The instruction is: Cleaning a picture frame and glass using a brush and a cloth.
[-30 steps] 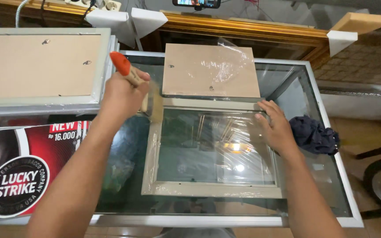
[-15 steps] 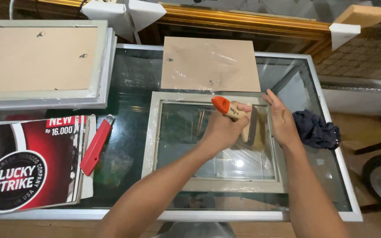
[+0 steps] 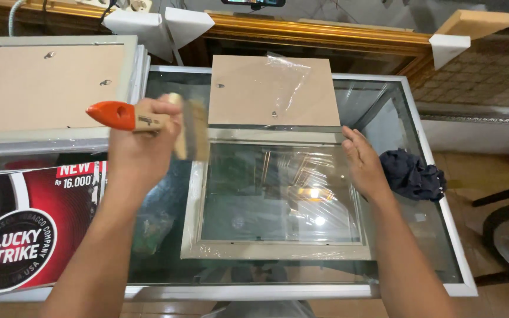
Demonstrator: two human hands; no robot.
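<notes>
Left hand [image 3: 139, 144] fists the paintbrush [image 3: 148, 121] over the frame's [image 3: 275, 250] left rail; right hand [image 3: 363, 162] lies flat, steadying its right edge.

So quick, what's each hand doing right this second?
Left hand: closed around a paintbrush with an orange-tipped handle, raised over the frame's left edge.
Right hand: open, flat on the right side of the grey picture frame.

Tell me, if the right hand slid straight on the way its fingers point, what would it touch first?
The right hand points up the frame's right edge, so it would probably first meet the brown backing board lying just beyond, though heights are unclear.
</notes>
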